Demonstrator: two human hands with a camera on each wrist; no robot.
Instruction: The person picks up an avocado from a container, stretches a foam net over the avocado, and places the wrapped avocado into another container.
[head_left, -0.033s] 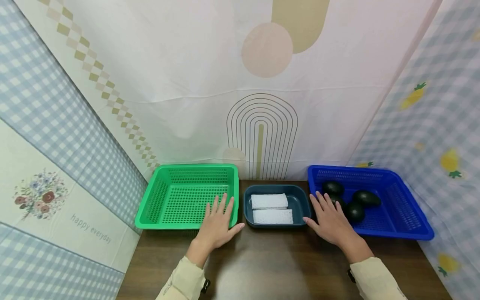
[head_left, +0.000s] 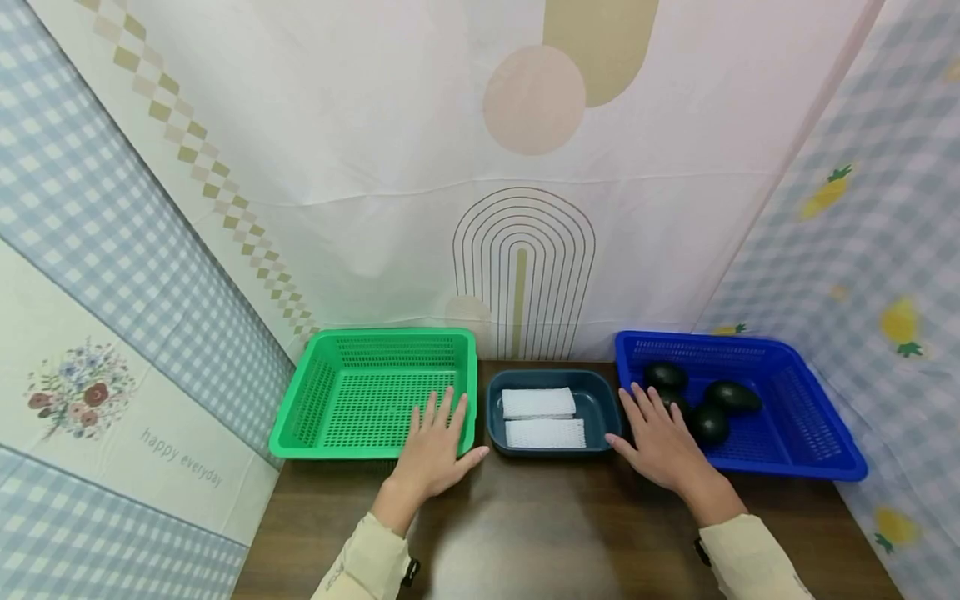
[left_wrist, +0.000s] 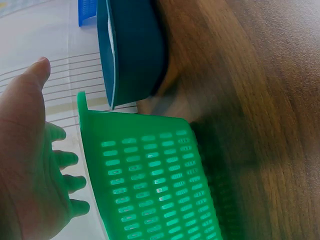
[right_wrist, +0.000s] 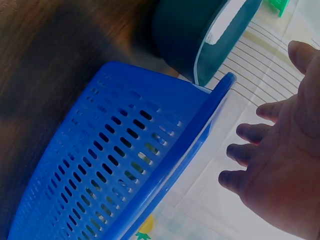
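My left hand (head_left: 433, 454) is loose, fingers spread and gripping nothing, over the near right corner of a bright green rectangular plastic basket (head_left: 300, 453) with slotted walls. My right hand (head_left: 663, 446) is just as relaxed, fingers fanned over the near left corner of a deep blue slotted plastic basket (head_left: 795, 433); the right wrist view shows it clear of the rim. Between the two baskets sits a dark teal, round-cornered tray (head_left: 602, 417) with two white mesh-textured rolls (head_left: 537, 403) lying one behind the other. The blue basket holds smooth, dark oval fruits (head_left: 733, 397), avocados by the look of them, bunched toward its left side. My right fingers get in the way of one, so it only partly shows, and my left hand covers its basket's corner. Down in the wrist views the tray's contents are just a white sliver. My cream sleeves (head_left: 367, 558) run off the bottom edge, with a black bit at each cuff I can't make out. It's all on a brown wood-grain table (head_left: 540, 533), with a creased, pale printed cloth (head_left: 375, 250) hanging behind and blue-checked fabric (head_left: 150, 167) at the sides.
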